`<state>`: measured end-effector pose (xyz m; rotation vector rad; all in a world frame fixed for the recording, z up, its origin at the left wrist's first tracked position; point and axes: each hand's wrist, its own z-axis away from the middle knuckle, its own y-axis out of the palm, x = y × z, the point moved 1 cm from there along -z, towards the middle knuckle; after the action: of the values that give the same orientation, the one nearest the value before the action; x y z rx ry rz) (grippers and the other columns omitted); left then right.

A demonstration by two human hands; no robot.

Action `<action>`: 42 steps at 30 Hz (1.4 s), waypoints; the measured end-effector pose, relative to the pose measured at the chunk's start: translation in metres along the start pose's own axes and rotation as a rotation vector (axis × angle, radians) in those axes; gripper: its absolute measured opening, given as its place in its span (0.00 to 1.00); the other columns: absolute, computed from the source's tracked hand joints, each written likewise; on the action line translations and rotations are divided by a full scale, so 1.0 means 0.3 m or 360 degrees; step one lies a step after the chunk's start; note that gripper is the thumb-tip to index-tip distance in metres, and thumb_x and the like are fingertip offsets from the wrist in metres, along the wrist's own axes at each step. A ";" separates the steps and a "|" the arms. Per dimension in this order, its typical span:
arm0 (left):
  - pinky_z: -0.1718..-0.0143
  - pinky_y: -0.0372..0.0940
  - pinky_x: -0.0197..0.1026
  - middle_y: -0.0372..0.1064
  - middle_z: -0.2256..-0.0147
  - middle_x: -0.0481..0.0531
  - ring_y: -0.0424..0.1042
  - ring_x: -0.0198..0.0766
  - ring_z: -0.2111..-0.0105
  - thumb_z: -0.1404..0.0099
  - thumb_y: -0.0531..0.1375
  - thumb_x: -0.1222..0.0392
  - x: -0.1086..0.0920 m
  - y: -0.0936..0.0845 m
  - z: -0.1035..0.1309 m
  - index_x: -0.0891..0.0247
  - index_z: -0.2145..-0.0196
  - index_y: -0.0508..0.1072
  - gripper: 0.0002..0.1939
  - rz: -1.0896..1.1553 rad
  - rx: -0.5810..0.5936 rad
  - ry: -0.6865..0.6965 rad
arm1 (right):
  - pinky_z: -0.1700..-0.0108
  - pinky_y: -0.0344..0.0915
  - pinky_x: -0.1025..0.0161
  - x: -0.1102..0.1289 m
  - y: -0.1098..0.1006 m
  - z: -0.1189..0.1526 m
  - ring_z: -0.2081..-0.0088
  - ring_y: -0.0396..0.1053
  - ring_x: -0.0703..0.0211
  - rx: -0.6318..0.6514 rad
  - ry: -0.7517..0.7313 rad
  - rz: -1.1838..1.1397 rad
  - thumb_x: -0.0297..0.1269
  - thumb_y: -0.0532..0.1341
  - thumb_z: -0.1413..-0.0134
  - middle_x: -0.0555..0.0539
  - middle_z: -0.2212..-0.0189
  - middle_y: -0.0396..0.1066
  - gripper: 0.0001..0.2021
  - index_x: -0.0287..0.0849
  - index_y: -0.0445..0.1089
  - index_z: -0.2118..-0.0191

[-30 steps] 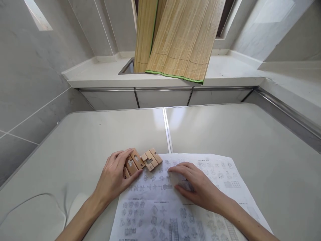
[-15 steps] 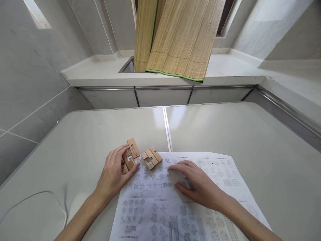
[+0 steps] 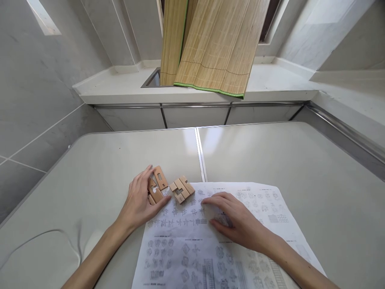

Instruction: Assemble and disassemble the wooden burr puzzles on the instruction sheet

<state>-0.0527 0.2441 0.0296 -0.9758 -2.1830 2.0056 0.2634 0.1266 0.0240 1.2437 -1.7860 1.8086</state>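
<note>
My left hand (image 3: pixel 140 197) curves around several flat wooden puzzle pieces, thumb and fingers spread apart; its palm side partly hides them. One notched piece (image 3: pixel 155 194) lies within the curve of the hand. Beyond it, near the fingertips, is a slotted piece (image 3: pixel 161 178) marked with a 2. To the right sits a cluster of fitted wooden puzzle pieces (image 3: pixel 182 189) on the far edge of the printed sheet (image 3: pixel 180 230). My right hand (image 3: pixel 233 218) rests on that sheet, holding nothing, fingers loosely bent and thumb apart.
The sheet covers the near middle of a pale table (image 3: pixel 99 168) with a metal seam (image 3: pixel 200 152). A white cable (image 3: pixel 57 230) lies at the left. Behind the table, a bamboo mat (image 3: pixel 219 52) hangs over a white ledge (image 3: pixel 126 94) by a window.
My left hand has shifted slightly away from me, its fingertips now further up beside the slotted piece and its thumb nearer the cluster. My right hand and the sheet are unmoved.
</note>
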 end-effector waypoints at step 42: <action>0.45 0.65 0.59 0.72 0.44 0.60 0.66 0.58 0.43 0.28 0.62 0.41 -0.055 0.005 0.035 0.55 0.35 0.61 0.31 -0.0059 -0.0103 0.0008 | 0.43 0.76 0.41 -0.003 0.007 0.001 0.41 0.71 0.44 -0.0013 -0.0011 -0.0014 0.30 0.63 0.33 0.43 0.44 0.75 0.25 0.56 0.63 0.35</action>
<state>-0.0431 0.2272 0.0329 -0.9390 -2.2592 1.9263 0.2626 0.1262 0.0219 1.2543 -1.7870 1.7922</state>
